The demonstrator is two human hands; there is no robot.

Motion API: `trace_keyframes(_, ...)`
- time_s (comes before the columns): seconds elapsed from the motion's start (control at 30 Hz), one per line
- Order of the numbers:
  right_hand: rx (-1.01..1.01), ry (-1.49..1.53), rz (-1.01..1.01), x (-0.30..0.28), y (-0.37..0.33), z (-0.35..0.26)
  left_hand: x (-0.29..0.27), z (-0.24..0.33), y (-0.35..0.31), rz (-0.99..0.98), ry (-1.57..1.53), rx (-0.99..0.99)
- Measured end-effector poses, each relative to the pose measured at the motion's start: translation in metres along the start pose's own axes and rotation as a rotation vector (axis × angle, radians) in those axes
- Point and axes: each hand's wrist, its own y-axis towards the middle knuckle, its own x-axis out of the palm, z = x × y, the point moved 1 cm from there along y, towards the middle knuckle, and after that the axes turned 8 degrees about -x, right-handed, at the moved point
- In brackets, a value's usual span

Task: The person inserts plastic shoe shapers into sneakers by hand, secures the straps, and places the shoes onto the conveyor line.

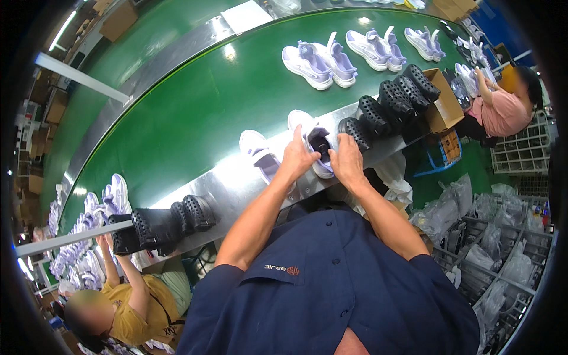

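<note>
A white and lavender sneaker (300, 119) sits at the edge of the metal ledge in front of me, its opening toward me. My left hand (300, 155) grips its left side, the thumb at the collar. On the other side my right hand (348, 158) holds the collar near the heel, fingers bent. Inside the opening is a black piece (320, 145), partly hidden by the shoe and my thumbs. Just left of my left hand stands the matching sneaker (254, 143). Close to my right hand lies a black perforated block (355, 131), first in a row of several.
A green conveyor belt (195, 118) runs behind the metal ledge (236, 189), carrying pairs of sneakers (307, 66). More black blocks (157, 228) stand on the left. A cardboard box (445, 103) is at right. Co-workers sit at both ends. Crates with plastic bags (491, 254) stand lower right.
</note>
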Motion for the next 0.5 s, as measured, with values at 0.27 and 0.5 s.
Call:
trace_keyframes(0.27, 0.096, -0.092, -0.282, 0.027, 0.04, 0.004, 0.029, 0.02, -0.007, 0.137, 0.106, -0.524)
trace_keyframes(0.5, 0.13, -0.114, -0.393, 0.005, 0.035, -0.02, -0.029, 0.013, -0.116, 0.469, 0.3, -0.213)
